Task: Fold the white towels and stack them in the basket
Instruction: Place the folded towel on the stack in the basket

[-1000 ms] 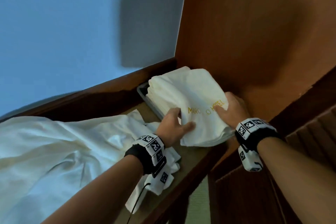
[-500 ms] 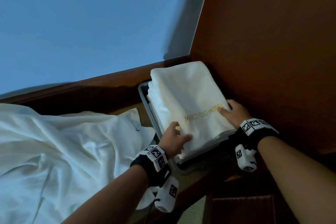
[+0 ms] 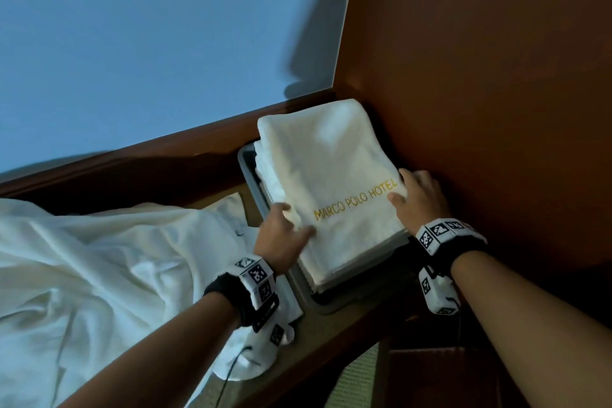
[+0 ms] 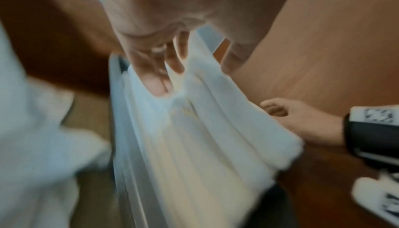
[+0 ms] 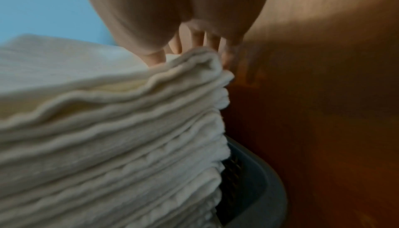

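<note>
1. The folded towel (image 3: 326, 175) on top of the stack is white, with gold lettering.
2. The basket (image 3: 246, 169) is grey.
3. The loose sheet (image 3: 99, 275) is white.
4. The wall (image 3: 149, 43) is pale blue; the side panel (image 3: 480, 76) is reddish-brown wood.
5. The wristbands (image 3: 440, 235) are black, with black-and-white square markers.

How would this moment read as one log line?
step: stacking | folded towel on basket stack | left hand, right hand: holding towel's edges

Hotel room: "MARCO POLO HOTEL" towel (image 3: 331, 182), wood panelling (image 3: 480, 93)
</note>
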A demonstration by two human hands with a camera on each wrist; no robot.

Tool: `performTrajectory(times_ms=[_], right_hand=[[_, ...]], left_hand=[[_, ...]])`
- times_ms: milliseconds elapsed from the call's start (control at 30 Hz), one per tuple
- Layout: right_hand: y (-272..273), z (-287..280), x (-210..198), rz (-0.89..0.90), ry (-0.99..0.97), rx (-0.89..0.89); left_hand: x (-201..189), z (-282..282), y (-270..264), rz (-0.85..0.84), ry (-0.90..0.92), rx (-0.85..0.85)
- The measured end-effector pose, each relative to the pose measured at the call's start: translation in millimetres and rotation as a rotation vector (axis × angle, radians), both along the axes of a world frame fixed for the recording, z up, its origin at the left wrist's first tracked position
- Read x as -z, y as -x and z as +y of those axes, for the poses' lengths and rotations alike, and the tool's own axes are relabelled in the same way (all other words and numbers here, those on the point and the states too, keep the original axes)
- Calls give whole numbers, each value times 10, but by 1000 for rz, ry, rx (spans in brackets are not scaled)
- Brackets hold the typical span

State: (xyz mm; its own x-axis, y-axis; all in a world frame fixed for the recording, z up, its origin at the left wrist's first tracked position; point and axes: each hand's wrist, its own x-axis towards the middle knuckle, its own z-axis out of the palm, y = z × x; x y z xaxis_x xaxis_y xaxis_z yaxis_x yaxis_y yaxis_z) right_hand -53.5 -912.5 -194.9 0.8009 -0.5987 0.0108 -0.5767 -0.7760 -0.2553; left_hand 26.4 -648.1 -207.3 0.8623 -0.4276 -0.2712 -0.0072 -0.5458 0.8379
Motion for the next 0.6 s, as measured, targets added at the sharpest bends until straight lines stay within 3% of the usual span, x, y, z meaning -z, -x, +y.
performTrajectory(times_ms=[67,133,200,267,367,500,600], right_hand=[[-33,138,-65,-52,179,-93],[-87,306,-122,-71,226,-196],[-125,478,-150,-19,209,-271],[-149,589,-146,85,169,-260],[-179,626,-48,264,19,-167],[-185,661,157,361,-40,-196],[-174,717,312,378,-44,-211]], left_hand=[[-165,-39,-250,-394,-55,2],[-366,-147,-496,-740,-140,128],[-499,-297,-730,-930,-313,311],[-530,-429,-955,-936,-517,455],[-393,-425,-1262,-808,-748,544],[-40,-143,-1427,-617,-824,590],[104,-66,-1451,-571,-807,597]])
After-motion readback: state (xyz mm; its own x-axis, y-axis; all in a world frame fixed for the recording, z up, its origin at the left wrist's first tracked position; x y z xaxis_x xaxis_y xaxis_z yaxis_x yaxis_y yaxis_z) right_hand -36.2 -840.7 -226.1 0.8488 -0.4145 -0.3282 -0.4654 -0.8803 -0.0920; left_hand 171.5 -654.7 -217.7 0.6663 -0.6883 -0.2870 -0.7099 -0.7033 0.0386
